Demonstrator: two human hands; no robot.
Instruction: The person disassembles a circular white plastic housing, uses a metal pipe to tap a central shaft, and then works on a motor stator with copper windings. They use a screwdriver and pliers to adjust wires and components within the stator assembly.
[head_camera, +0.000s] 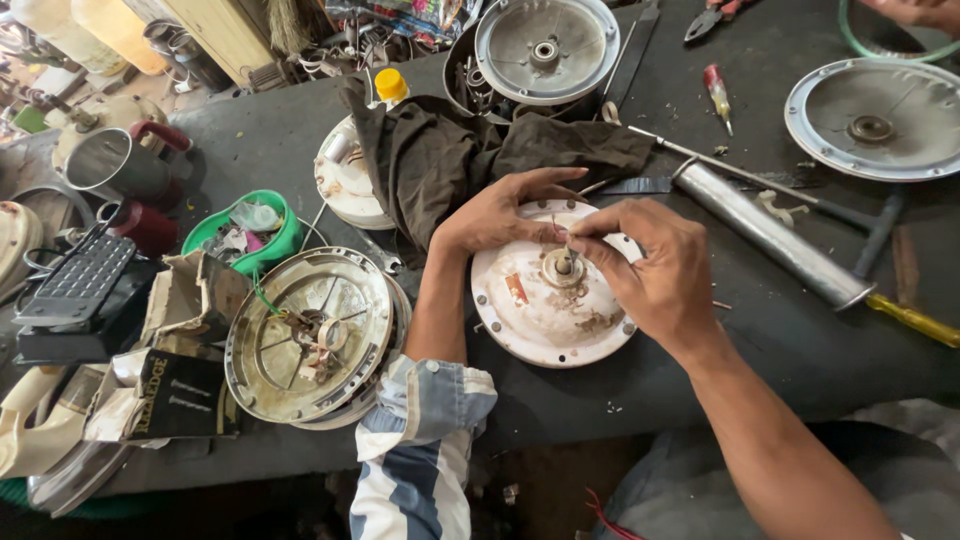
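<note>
Your left hand (495, 212) is lying flat, fingers spread loosely, on the upper left rim of the white round motor cover (550, 290), touching it. Your right hand (650, 265) is pinching its fingertips together on a thin tool (566, 250) standing upright at the cover's centre hub (562, 268). The cover is resting on the dark workbench (700, 370), directly beneath both hands, just below a dark rag (440, 150).
</note>
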